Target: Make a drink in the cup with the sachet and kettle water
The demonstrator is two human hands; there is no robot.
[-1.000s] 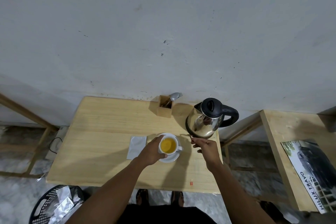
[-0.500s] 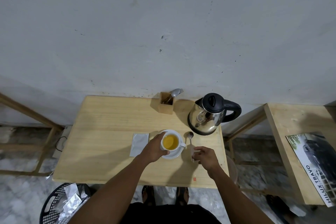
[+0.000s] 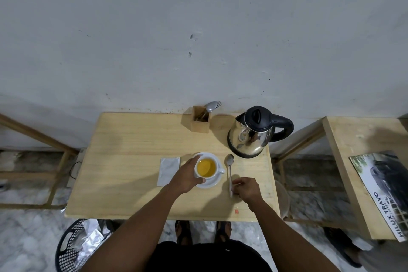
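Cup (image 3: 206,167) of yellow drink is sitting on a white saucer (image 3: 211,183) near the front of the wooden table (image 3: 132,161), with the left hand (image 3: 186,178) wrapping its near side. Just right, the right hand (image 3: 246,189) is seemingly pinching the handle end of a spoon (image 3: 229,172) lying flat, while the sachet (image 3: 168,170) is lying left of the saucer and the kettle (image 3: 251,134) is standing behind.

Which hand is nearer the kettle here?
The right hand. It rests on the table at the spoon's handle end, in front of the kettle. The left hand holds the cup, farther to the kettle's left.
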